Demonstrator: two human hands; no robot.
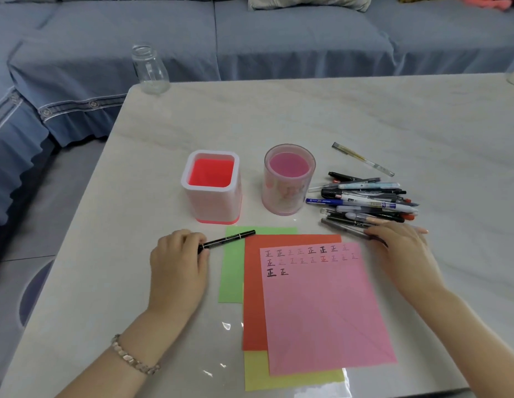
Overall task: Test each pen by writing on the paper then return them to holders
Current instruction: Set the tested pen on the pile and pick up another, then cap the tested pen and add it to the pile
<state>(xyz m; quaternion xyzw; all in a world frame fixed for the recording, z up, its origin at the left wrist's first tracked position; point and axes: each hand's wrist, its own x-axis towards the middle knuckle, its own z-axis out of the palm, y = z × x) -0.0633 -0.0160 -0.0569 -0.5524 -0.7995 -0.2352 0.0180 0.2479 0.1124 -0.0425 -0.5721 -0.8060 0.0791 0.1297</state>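
Pens (365, 199) lie mostly in a loose pile on the worktop (393, 116), just right of the round holder (289, 179). One black pen (230, 239) is apart from them, held at its end in the curled fingers of the left grip (181, 254), with its free end over the green sheet's corner. The right grip (399, 239) is open, its straight fingers resting on a grey pen (345, 228) at the near edge of the pile.

Both holders look empty, and the square holder (211, 185) stands nearest the left grip. That is probably where the black pen goes: lift it clear of the rim and let it down end first so the holder isn't knocked. The right fingers should roll the grey pen away from its neighbours before pinching it, so the pile doesn't scatter. On the pink sheet (322, 311), the next free spot is after the second mark in the third row.
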